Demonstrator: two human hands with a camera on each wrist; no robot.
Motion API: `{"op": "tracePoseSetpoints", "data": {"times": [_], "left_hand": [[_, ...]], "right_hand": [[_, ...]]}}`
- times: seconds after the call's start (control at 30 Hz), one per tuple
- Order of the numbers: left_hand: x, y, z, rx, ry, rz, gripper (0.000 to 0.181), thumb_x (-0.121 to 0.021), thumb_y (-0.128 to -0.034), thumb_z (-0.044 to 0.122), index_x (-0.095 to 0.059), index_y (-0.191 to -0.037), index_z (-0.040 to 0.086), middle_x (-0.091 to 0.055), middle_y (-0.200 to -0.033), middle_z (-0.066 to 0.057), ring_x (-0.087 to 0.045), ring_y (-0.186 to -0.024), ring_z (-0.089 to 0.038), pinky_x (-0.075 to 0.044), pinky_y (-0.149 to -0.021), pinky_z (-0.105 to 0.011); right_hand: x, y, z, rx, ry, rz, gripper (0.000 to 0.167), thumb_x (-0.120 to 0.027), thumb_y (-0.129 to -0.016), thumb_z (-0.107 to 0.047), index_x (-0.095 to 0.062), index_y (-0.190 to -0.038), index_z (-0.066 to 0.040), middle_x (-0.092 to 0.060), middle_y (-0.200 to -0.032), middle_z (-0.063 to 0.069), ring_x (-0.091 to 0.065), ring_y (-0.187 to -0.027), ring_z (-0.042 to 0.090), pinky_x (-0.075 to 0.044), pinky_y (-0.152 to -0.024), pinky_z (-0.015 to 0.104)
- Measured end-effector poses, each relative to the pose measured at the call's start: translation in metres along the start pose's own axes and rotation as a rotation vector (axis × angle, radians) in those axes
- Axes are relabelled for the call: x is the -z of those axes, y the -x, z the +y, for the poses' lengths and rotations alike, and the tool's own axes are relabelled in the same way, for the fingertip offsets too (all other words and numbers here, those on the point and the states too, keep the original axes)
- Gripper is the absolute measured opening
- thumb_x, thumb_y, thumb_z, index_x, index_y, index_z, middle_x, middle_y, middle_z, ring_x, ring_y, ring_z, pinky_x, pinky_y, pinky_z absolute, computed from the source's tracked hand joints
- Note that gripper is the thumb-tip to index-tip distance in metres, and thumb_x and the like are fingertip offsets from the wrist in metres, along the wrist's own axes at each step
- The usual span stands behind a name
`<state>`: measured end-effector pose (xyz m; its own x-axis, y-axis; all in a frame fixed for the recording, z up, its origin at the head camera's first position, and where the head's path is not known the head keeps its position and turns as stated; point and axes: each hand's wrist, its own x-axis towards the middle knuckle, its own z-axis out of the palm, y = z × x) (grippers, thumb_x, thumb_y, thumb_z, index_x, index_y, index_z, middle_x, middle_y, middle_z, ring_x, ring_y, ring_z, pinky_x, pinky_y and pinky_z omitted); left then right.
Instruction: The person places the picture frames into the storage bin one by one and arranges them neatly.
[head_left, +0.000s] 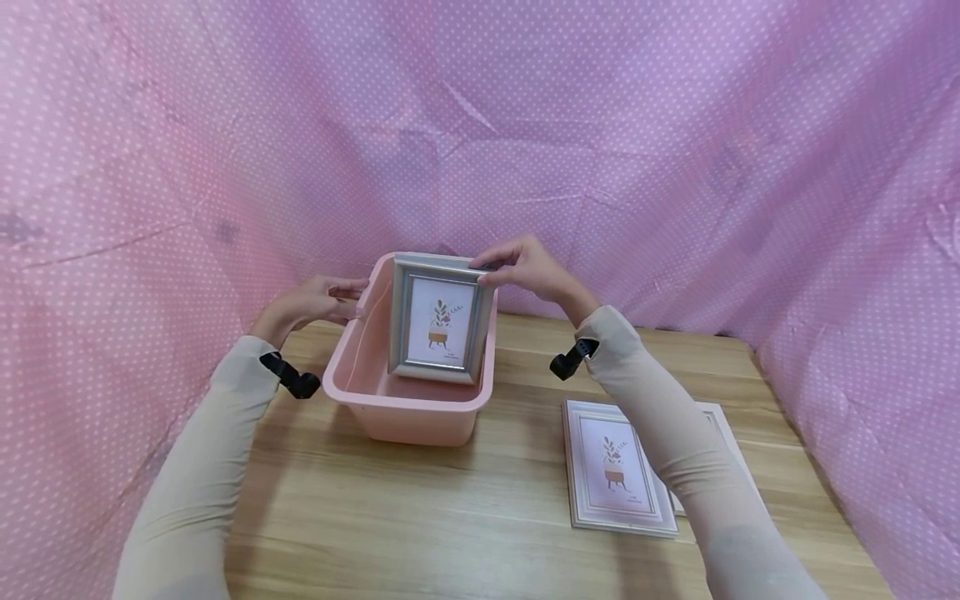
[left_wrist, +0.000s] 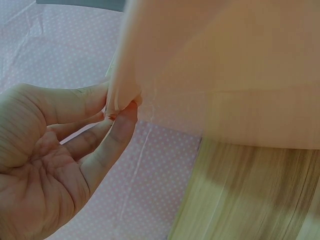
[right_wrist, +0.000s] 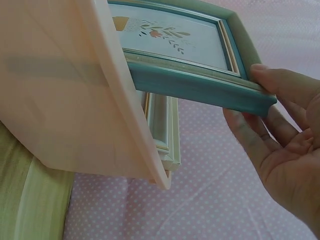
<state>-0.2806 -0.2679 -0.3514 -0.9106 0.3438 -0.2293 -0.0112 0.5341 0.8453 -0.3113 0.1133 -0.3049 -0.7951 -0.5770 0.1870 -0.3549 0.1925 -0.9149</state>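
Note:
My left hand (head_left: 311,302) pinches the left rim of a pink plastic bin (head_left: 420,427) between thumb and fingers, as the left wrist view also shows. With the right hand (head_left: 534,271) I grip the upper right corner of a picture frame (head_left: 474,329), blue-grey with a silvery edge and a potted-plant print. The frame stands tilted, partly inside the bin, its top edge about level with the far rim. In the right wrist view, another frame, pale with a gold line (right_wrist: 160,122), pokes out of the bin beside it.
On the wooden table (head_left: 420,517), right of the bin, lies a white picture frame (head_left: 577,475) with a similar plant print. Another white frame (head_left: 716,412) lies partly under the right forearm. Pink dotted cloth (head_left: 525,108) hangs around the table's back and sides.

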Motion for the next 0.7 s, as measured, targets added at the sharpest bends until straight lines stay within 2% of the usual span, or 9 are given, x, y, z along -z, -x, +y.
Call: {"op": "tracePoseSetpoints", "data": {"times": [0.13,0.3,0.5,0.7], "left_hand": [[-0.001,0.0002,-0.0003,-0.007,-0.01,0.002,0.073,-0.068,-0.0968,0.008,-0.03,-0.159,0.004,-0.048,-0.149,-0.032,-0.065,-0.113,-0.017,-0.062,-0.094,-0.029],[-0.0008,0.0008,0.0004,-0.015,-0.018,0.001,0.073,-0.067,-0.0968,0.007,-0.03,-0.159,0.004,-0.048,-0.15,-0.031,-0.063,-0.119,-0.024,-0.062,-0.094,-0.029],[-0.0013,0.001,0.0006,-0.008,-0.016,0.002,0.073,-0.068,-0.0969,0.009,-0.03,-0.159,0.003,-0.048,-0.15,-0.032,-0.065,-0.113,-0.019,-0.062,-0.094,-0.031],[-0.0013,0.0014,0.001,-0.01,-0.007,0.005,0.073,-0.068,-0.0964,0.008,-0.031,-0.159,0.003,-0.049,-0.149,-0.031,-0.065,-0.113,-0.019,-0.062,-0.094,-0.031]], "right_hand": [[0.0008,0.0,0.0028,-0.018,0.002,-0.025,0.027,-0.076,-0.085,0.004,-0.075,-0.112,0.006,-0.077,-0.109,0.02,-0.075,-0.087,0.015,-0.065,-0.084,0.035],[0.0006,-0.0007,0.0034,-0.029,-0.002,-0.033,0.028,-0.076,-0.085,0.004,-0.074,-0.113,0.006,-0.076,-0.109,0.021,-0.075,-0.085,0.016,-0.066,-0.084,0.037],[0.0003,-0.0035,0.0064,-0.071,-0.017,-0.042,0.029,-0.076,-0.085,0.005,-0.073,-0.114,0.007,-0.076,-0.11,0.019,-0.076,-0.086,0.016,-0.066,-0.084,0.038],[0.0012,-0.0063,0.0102,-0.109,-0.006,-0.05,0.029,-0.077,-0.086,0.002,-0.074,-0.115,0.003,-0.077,-0.112,0.017,-0.076,-0.088,0.018,-0.066,-0.083,0.039]]}}
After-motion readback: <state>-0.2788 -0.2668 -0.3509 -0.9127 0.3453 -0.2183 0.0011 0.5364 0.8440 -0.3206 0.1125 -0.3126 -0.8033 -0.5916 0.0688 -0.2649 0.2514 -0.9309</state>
